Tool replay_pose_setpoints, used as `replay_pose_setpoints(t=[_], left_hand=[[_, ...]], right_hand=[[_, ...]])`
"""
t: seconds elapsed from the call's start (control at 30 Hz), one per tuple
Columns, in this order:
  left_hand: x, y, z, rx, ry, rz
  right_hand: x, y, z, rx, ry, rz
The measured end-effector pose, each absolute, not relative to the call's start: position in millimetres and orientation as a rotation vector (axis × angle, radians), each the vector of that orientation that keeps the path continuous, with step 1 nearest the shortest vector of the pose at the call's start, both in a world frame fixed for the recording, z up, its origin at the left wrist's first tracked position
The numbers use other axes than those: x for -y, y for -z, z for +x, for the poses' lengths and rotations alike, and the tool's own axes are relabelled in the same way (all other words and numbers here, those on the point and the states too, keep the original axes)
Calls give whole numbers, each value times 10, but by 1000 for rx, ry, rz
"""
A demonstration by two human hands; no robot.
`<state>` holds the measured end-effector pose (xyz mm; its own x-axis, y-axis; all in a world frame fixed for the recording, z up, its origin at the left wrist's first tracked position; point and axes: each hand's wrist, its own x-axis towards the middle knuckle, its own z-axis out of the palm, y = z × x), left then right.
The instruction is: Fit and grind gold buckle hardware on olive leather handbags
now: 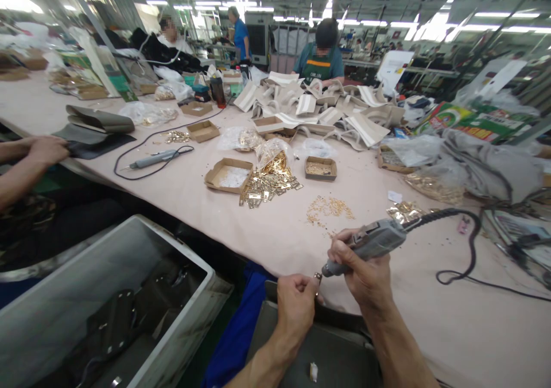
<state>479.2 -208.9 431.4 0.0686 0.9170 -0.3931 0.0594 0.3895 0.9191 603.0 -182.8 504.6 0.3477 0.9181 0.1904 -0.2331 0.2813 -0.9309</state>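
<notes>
My right hand (pixel 364 273) is wrapped round a grey electric screwdriver (pixel 370 243), its tip pointing down-left at a small metal part (pixel 318 276). My left hand (pixel 296 303) is closed in a pinch on that small part, just at the tool's tip. Both hands are over a grey leather piece (pixel 327 348) at the near edge of the pink table (pixel 267 227). A black cable (pixel 465 244) runs from the tool to the right.
Gold metal fittings (pixel 269 184) and small screws (pixel 329 207) lie in heaps beyond my hands, with cardboard trays (pixel 228 175) beside them. A grey plastic bin (pixel 107 302) stands low on the left. Another person's hand (pixel 45 150) rests at left. A second screwdriver (pixel 155 159) lies on the table.
</notes>
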Motion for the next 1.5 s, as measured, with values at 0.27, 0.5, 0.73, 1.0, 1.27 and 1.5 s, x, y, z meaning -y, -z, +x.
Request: replay_pose_setpoints(t=[0.27, 0.5, 0.73, 1.0, 1.27, 1.5], left_hand=[[2172, -4218, 4779, -1240, -907, 1022], [2245, -4243, 4783, -1233, -929, 1139], [2352, -4287, 4728, -1368, -1022, 1738], [2416, -4022, 5004, -1560, -1242, 2316], [2381, -4062, 5006, -1601, -1171, 2294], [2450, -4090, 4807, -1317, -1312, 2027]], right_hand=[[1819, -4936, 6027, 1129, -886, -1171], [2026, -5241, 6123, 1171, -1077, -944], [2308, -5640, 6535, 762, -870, -652], [2303, -5379, 6684, 409, -727, -724], [2082, -5214, 6891, 73, -731, -748], [1993, -4987, 7055, 85, -821, -727]])
